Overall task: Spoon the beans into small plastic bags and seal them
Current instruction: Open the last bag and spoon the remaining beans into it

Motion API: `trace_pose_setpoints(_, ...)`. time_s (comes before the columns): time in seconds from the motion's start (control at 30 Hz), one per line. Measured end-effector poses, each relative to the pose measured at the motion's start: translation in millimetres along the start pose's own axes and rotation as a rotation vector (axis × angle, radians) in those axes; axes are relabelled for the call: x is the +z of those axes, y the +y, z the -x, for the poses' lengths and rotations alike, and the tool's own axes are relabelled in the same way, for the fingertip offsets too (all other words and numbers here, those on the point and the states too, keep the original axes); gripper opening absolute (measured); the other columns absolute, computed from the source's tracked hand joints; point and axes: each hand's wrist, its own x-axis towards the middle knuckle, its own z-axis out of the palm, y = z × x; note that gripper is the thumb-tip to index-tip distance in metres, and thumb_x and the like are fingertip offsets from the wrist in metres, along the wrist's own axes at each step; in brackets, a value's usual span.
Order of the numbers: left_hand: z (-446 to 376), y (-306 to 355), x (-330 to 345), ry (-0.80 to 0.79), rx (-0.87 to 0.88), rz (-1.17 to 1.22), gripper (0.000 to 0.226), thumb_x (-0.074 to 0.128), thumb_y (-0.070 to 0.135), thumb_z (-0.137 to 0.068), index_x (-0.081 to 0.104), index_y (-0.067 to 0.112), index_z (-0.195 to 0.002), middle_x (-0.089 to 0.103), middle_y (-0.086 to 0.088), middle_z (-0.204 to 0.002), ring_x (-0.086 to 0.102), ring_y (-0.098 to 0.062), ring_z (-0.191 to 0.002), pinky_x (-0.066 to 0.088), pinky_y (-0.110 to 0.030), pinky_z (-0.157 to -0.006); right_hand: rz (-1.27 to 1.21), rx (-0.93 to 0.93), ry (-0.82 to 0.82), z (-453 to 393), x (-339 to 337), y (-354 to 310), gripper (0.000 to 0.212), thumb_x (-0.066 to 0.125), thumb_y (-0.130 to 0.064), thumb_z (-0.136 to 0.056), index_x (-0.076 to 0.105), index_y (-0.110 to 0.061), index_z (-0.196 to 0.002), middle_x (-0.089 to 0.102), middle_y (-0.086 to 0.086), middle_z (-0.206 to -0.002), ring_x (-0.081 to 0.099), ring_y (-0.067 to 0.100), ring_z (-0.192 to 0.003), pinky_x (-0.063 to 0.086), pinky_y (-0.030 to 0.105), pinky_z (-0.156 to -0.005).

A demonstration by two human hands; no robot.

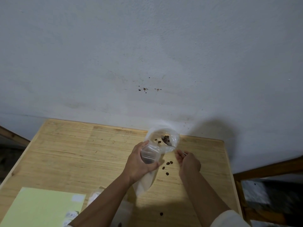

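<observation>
My left hand [139, 163] grips a clear plastic bag [151, 153] around its middle, above the wooden table [73, 153]. The bag's mouth is spread open toward the wall. My right hand [188, 161] pinches the handle of a metal spoon [168, 142], whose bowl holds dark beans inside the bag's mouth. A few beans [157, 141] lie inside the bag near the spoon. Several loose beans [167, 167] are scattered on the table between my hands, and one more bean [161, 214] lies nearer to me.
A pale yellow-green sheet [42, 208] lies at the near left of the table, with more clear plastic bags [96, 195] beside it under my left forearm. A grey wall [147, 54] stands right behind the table. Wooden rails [268, 169] run at the right.
</observation>
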Motion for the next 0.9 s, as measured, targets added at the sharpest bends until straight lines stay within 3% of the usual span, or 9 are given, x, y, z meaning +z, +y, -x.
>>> trace_pose_setpoints(0.07,0.6,0.6,-0.7,0.007,0.002,0.003,0.098,0.084,0.049,-0.052,0.040,0.028,-0.137,0.041,0.011,-0.134,0.047,-0.008,-0.116,0.045,-0.020,-0.089,-0.016,-0.007,0.007,0.8,0.7,1.8,0.021,0.032,0.002,-0.094,0.053,0.001,-0.098,0.063,0.017,-0.075,0.063,0.020,-0.064,0.057,0.027,-0.068)
trace_pose_setpoints(0.2,1.7,-1.6,-1.7,-0.001,-0.008,-0.001,0.107,0.080,0.063,-0.044,0.041,0.029,-0.137,0.042,0.010,-0.135,0.047,-0.010,-0.119,0.046,-0.031,-0.097,-0.016,-0.132,-0.016,0.8,0.7,12.9,0.019,0.035,-0.008,-0.097,0.054,-0.002,-0.095,0.066,0.020,-0.086,0.066,0.021,-0.072,0.057,0.020,-0.058)
trace_pose_setpoints(0.37,1.5,-2.9,1.2,0.000,0.001,-0.028,0.102,0.080,0.060,-0.047,0.041,0.029,-0.136,0.041,0.011,-0.136,0.045,-0.008,-0.121,0.043,-0.031,-0.101,-0.012,-0.156,-0.119,5.6,-4.1,18.7,0.023,0.033,-0.014,-0.100,0.052,-0.002,-0.105,0.064,0.021,-0.098,0.065,0.027,-0.090,0.055,0.025,-0.068)
trace_pose_setpoints(0.5,-0.1,-3.4,3.5,0.004,0.006,-0.035,0.096,0.084,0.049,-0.055,0.039,0.028,-0.137,0.039,0.012,-0.137,0.044,-0.008,-0.121,0.042,-0.026,-0.099,-0.007,-0.145,-0.166,6.3,-9.3,14.6,0.024,0.034,-0.017,-0.100,0.055,-0.008,-0.094,0.067,0.019,-0.093,0.067,0.024,-0.082,0.058,0.022,-0.058)
trace_pose_setpoints(0.7,-3.5,-3.0,5.1,0.010,0.007,-0.044,0.095,0.085,0.046,-0.056,0.039,0.029,-0.137,0.042,0.009,-0.135,0.048,-0.012,-0.118,0.045,-0.034,-0.100,0.037,-0.196,-0.228,9.7,-17.3,-0.6,0.025,0.036,-0.016,-0.099,0.057,-0.006,-0.091,0.069,0.018,-0.083,0.069,0.019,-0.062,0.053,0.021,-0.045)
trace_pose_setpoints(0.9,-4.2,-1.3,6.5,0.013,0.016,-0.044,0.096,0.086,0.044,-0.056,0.039,0.027,-0.137,0.043,0.008,-0.135,0.049,-0.013,-0.118,0.046,-0.034,-0.099,0.201,-0.395,-0.321,22.4,-21.9,-21.0,0.032,0.033,-0.021,-0.100,0.060,-0.006,-0.092,0.067,0.012,-0.072,0.065,0.014,-0.053,0.046,0.021,-0.038)
